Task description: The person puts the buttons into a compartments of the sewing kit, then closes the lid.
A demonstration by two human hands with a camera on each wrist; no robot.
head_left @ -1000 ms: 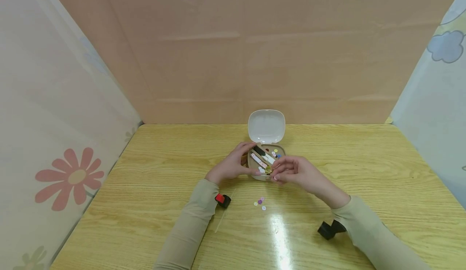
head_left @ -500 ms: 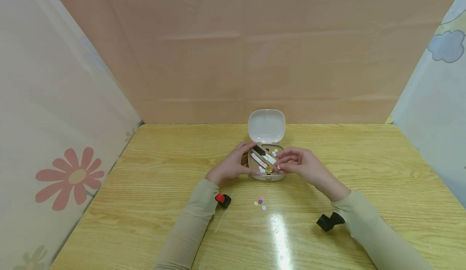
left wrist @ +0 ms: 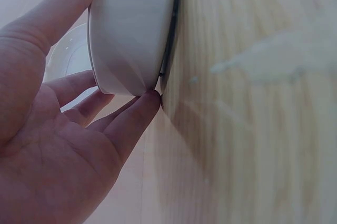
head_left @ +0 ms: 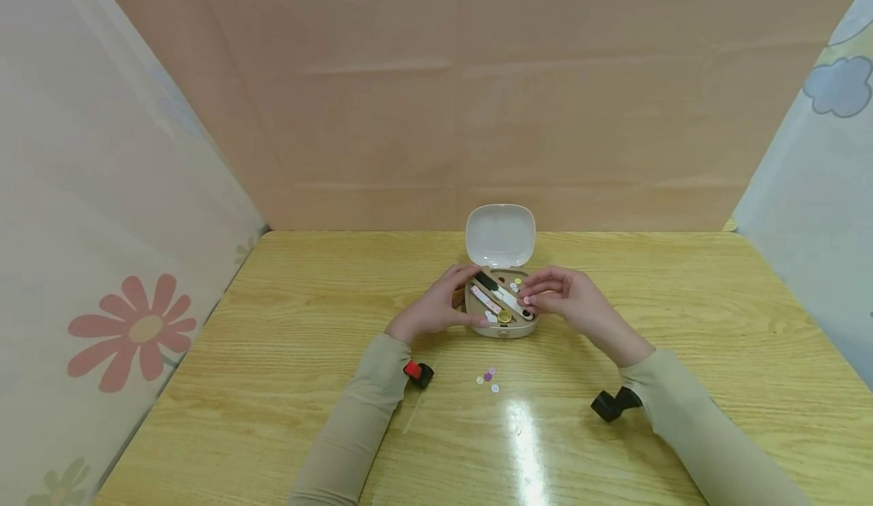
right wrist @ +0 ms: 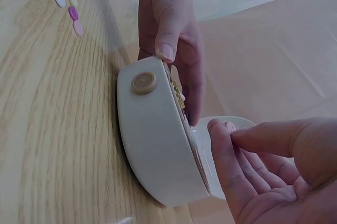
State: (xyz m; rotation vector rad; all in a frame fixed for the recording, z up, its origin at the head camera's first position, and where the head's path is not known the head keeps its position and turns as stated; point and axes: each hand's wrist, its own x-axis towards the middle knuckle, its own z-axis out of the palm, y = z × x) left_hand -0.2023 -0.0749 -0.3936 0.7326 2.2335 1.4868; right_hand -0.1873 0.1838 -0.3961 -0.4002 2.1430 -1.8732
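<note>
Right hand (head_left: 576, 309) shifting toward back edge of desk (head_left: 341, 286), pinching pale button (head_left: 527, 300), placement apparently still pending; left hand (head_left: 431, 309) gripping case (right wrist: 152, 139); 4 buttons (head_left: 487, 377) lying outside.

White box (right wrist: 152, 139), brown catch (right wrist: 143, 83), white lid (head_left: 501, 237), near buttons (head_left: 487, 376) in white, yellow, purple and pink, yellow-brown wood-grain table (head_left: 307, 286), tan far wall (head_left: 453, 127), red-flowered left wall (head_left: 116, 173), beige sleeves (head_left: 348, 423)

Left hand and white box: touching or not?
Touching. The right wrist view shows the left hand with its thumb on the rim of the white box; the left wrist view shows fingertips against the box's side.
</note>
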